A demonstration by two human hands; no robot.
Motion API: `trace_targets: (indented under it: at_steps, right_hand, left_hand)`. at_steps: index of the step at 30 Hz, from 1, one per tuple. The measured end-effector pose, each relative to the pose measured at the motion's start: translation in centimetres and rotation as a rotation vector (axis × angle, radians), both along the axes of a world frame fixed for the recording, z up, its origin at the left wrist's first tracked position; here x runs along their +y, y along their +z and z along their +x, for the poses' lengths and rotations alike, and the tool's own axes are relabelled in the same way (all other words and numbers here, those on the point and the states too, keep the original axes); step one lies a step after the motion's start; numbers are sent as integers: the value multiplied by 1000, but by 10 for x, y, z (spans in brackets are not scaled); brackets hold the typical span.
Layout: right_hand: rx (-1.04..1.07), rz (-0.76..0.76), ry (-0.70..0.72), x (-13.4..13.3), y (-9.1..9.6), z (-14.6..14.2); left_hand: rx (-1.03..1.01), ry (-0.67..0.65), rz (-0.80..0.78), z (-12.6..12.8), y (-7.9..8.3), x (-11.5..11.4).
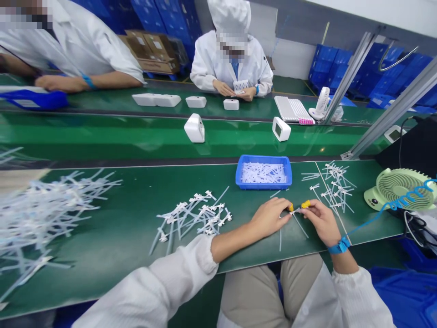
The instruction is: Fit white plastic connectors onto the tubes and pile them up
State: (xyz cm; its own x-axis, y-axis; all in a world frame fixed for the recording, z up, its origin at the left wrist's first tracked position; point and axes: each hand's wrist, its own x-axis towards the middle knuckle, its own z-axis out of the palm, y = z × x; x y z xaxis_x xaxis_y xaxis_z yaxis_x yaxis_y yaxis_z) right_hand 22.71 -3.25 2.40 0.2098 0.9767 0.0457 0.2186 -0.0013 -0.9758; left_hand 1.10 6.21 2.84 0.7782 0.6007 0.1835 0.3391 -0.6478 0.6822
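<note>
My left hand [271, 216] rests low over the green table, its thumb and yellow-capped index finger closed on a small white fitting with thin translucent tubes [300, 226]. From the other side my right hand [321, 223] pinches the same piece; a yellow finger cot covers one fingertip and a blue band circles the wrist. Beneath the hands lies a loose tube [280, 240]. Left of them is a pile of tubes with white fittings [194, 214], and a smaller pile [337, 187] lies to the right. Fine detail at the fingertips is too small to make out.
A blue tray [264, 186] of short white pieces stands beyond my hands. A large tube heap [51, 214] covers the left. At right are a green fan [399, 189] and a coiled blue cord [409, 200]. White devices [194, 128] sit on the green belt; two co-workers sit opposite.
</note>
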Motion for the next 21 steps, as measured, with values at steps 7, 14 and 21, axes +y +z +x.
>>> trace_targets:
  at_steps: [7, 14, 21]
  right_hand:
    - [-167, 44, 37, 3, -9, -1]
    - [-226, 66, -63, 0, -12, 0]
    - [-358, 50, -27, -1, -5, 1]
  left_hand:
    - [45, 95, -27, 11, 6, -8]
    - [68, 125, 14, 19, 4, -16]
    - [105, 92, 24, 25, 7, -19]
